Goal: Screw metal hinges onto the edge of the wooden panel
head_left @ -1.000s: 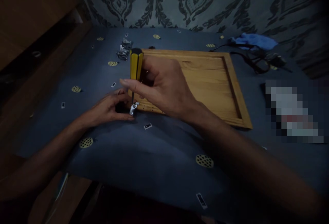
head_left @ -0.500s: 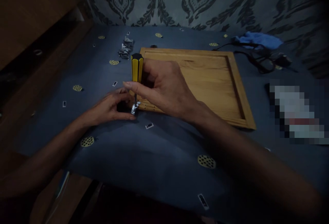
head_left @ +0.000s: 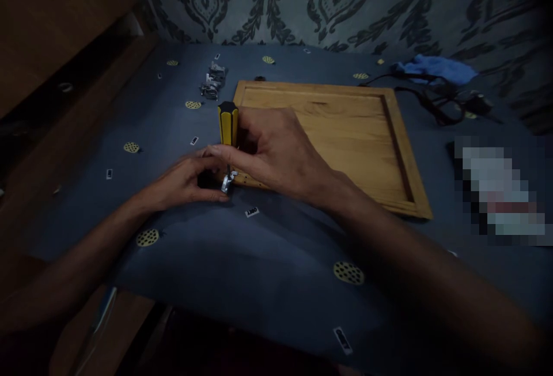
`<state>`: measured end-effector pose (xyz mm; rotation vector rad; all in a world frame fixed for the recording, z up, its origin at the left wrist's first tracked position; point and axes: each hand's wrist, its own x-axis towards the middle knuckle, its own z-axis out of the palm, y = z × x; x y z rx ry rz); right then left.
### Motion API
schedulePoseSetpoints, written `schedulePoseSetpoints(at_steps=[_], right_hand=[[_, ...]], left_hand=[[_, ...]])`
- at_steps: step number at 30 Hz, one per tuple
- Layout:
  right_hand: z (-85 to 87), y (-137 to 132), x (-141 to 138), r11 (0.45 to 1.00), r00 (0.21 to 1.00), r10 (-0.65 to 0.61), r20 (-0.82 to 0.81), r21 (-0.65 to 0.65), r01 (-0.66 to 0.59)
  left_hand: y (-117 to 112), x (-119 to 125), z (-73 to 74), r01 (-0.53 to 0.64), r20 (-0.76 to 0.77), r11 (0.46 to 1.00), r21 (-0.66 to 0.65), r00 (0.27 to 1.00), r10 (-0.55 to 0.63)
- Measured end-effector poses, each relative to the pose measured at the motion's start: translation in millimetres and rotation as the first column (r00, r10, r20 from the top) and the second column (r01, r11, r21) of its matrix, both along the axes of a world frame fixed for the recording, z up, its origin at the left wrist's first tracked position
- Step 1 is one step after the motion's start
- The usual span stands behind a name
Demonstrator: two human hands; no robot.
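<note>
A screwdriver [head_left: 227, 125] with a yellow and black handle stands nearly upright, its shaft down at a small metal hinge [head_left: 226, 182]. My right hand [head_left: 276, 148] grips the handle from the right, fingers mostly hidden behind it. The hinge sits at the near left corner of a framed wooden panel [head_left: 345, 145], which lies flat with small dark holes along its near edge. From the left, my left hand [head_left: 190, 177] pinches around the hinge, its thumb along the near side and its fingers partly behind the screwdriver.
Several more metal hinges [head_left: 211, 82] lie beyond my left hand. Back right are black-framed glasses [head_left: 444, 102] and a blue cloth [head_left: 436, 69]. A blurred-out flat object [head_left: 501, 192] lies at right. The blue patterned cloth [head_left: 276, 266] covers the surface up to the patterned wall.
My right hand and the screwdriver have sunk slightly towards the hinge, and the handle leans a little further left. My left hand stays in place at the hinge.
</note>
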<state>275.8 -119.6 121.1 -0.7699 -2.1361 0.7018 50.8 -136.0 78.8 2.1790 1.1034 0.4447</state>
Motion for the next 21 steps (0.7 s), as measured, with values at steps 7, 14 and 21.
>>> schedulePoseSetpoints(at_steps=[7, 14, 21], right_hand=[[5.0, -1, 5, 0.989, 0.997, 0.08, -0.019, -0.123, -0.081], [10.6, 3, 10, 0.901, 0.958, 0.235, -0.167, -0.333, -0.279], [5.7, 2, 3, 0.931, 0.97, 0.143, -0.197, -0.305, -0.199]], left_hand=[[0, -1, -2.4, 0.0, 0.009, 1.0, -0.009, 1.0, 0.0], [0, 1, 1.6, 0.008, -0.02, 1.0, 0.027, 1.0, -0.008], [0, 1, 1.3, 0.011, 0.018, 1.0, 0.007, 1.0, -0.011]])
